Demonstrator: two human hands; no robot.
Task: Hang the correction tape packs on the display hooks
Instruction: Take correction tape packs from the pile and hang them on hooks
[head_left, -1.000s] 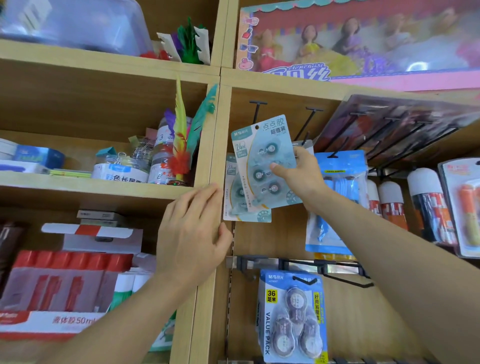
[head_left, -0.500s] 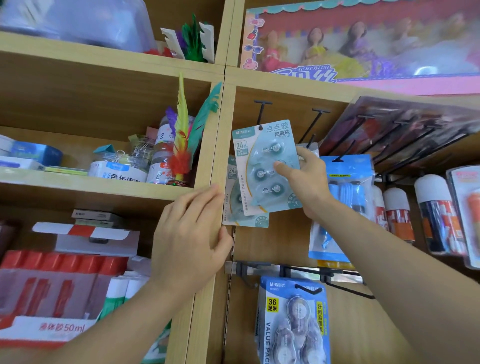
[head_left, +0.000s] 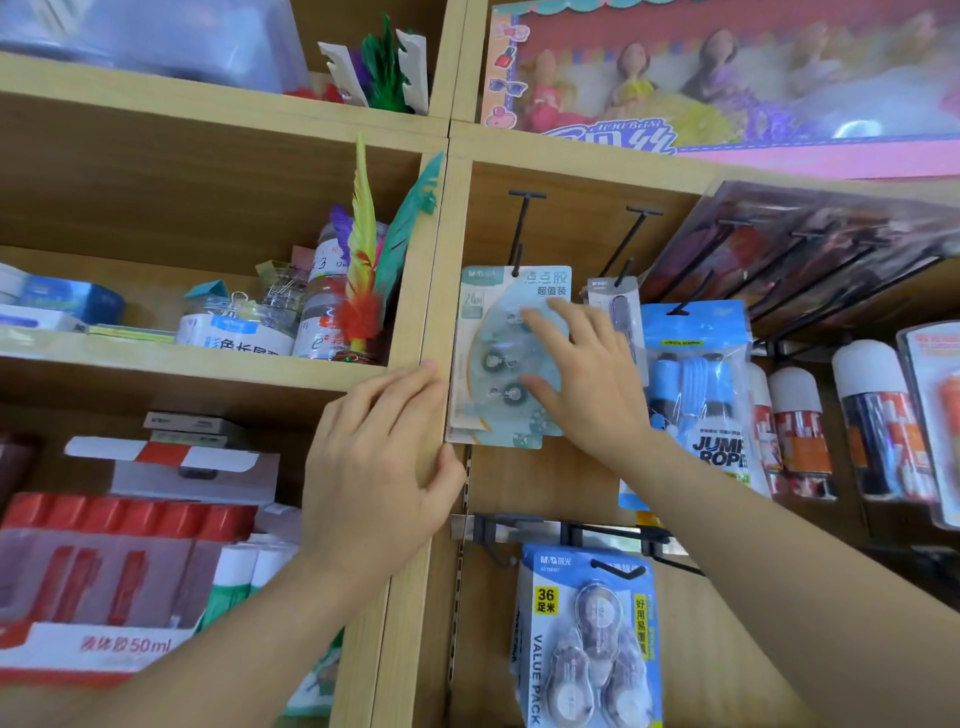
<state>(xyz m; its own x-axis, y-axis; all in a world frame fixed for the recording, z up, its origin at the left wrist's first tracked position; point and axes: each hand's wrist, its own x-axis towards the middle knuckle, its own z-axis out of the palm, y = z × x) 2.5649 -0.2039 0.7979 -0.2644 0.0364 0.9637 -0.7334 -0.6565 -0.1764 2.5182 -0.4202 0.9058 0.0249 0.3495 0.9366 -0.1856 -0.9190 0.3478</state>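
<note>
Your right hand (head_left: 592, 395) lies open on the front of the correction tape pack (head_left: 488, 332), fingers straight and spread across its clear blister, palm toward the lower right corner of the card. It grips nothing. The pack hangs upright on the leftmost display hook (head_left: 521, 234) in the right-hand bay, and the hook's tip shows through the hole at the top of the card. The pack's left edge sits just beside the wooden upright (head_left: 431, 291). At its lower left corner you can see the edges of more cards stacked behind it.

Your left hand (head_left: 369, 478) rests flat against that upright, below the pack. Its fingers are straight and point up the front face, its thumb lies at the upright's right edge, and it holds no item.

On the next hook to the right hangs a narrow grey pack (head_left: 615, 306), partly hidden by your right hand. Beyond it hangs a blue jump rope bag (head_left: 696, 395). Below, on a lower rail, hangs a blue value pack (head_left: 587, 639) of tape rollers. In the left bay a feather shuttlecock (head_left: 363, 280) stands among jars on the shelf, and red glue boxes (head_left: 104, 545) sit on the shelf beneath. A doll box (head_left: 727, 78) fills the top right shelf.
</note>
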